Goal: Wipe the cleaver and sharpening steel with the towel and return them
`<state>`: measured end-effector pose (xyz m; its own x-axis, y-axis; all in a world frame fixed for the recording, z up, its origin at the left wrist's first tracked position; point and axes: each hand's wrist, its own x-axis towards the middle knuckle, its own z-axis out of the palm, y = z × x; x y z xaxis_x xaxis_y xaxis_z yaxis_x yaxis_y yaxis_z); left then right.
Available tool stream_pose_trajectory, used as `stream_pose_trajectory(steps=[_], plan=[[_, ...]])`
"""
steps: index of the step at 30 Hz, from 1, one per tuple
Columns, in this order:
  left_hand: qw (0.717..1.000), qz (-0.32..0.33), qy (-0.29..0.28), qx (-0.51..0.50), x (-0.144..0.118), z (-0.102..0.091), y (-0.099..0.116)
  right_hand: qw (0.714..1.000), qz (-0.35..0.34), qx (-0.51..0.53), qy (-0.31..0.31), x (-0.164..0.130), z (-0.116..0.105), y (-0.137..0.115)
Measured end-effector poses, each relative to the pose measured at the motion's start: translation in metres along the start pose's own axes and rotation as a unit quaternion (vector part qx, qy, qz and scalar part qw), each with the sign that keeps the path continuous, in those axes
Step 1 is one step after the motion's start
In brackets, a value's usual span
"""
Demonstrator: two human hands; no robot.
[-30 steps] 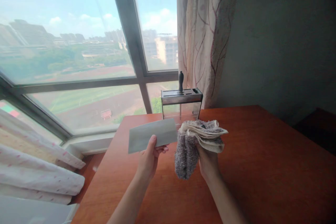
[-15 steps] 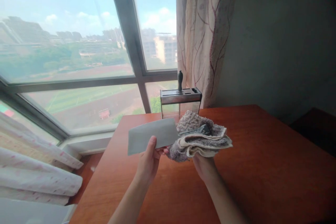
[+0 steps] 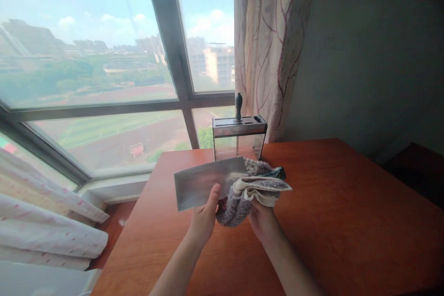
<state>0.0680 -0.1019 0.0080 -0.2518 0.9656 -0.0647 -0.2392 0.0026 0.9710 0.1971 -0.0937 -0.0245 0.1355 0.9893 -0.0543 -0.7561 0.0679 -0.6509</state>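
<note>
A cleaver with a broad grey blade (image 3: 194, 187) is held level above the table, its edge ends pointing left and right. My left hand (image 3: 204, 217) pinches the blade near its lower edge, thumb on the face towards me; its other fingers are mostly hidden behind. Bunched around the right part of the cleaver is a grey-brown fluffy towel (image 3: 236, 208) with pale edging. The cleaver's dark handle (image 3: 277, 173) pokes out of the towel's folds. From below, my right hand (image 3: 262, 219) grips the towel, its fingers largely covered by the cloth.
Behind the hands a knife block (image 3: 239, 125) with clear sides stands on the reddish-brown table (image 3: 329, 222), a dark-handled knife (image 3: 238, 106) upright in it. A window (image 3: 104, 74) and curtain (image 3: 274, 46) lie beyond. Another curtain (image 3: 45, 226) hangs at left.
My left hand has shifted a little right along the blade. The towel and my right hand have moved left over the blade, which has tilted and now catches the light.
</note>
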Motion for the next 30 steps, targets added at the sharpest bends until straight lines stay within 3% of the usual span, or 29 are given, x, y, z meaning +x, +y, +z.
stream_pose_trajectory(steps=[4,12,16,24,30], plan=[[0.997,0.032,-0.041,0.063,-0.001,0.003,0.007,0.999,0.031,0.039,-0.005,-0.001,0.001,-0.004],[0.99,0.073,-0.114,0.04,0.002,-0.002,0.005,0.994,0.047,0.083,-0.049,-0.002,-0.003,-0.008],[0.988,0.079,-0.123,0.044,0.003,-0.005,0.006,0.994,0.045,0.083,-0.051,-0.002,-0.003,-0.01],[0.981,0.087,-0.157,0.071,0.006,-0.01,0.014,0.984,0.12,0.028,-0.132,0.0,-0.007,-0.017],[0.968,0.12,-0.185,0.119,0.003,-0.01,0.016,0.986,0.127,0.049,-0.099,-0.002,-0.015,-0.011]])
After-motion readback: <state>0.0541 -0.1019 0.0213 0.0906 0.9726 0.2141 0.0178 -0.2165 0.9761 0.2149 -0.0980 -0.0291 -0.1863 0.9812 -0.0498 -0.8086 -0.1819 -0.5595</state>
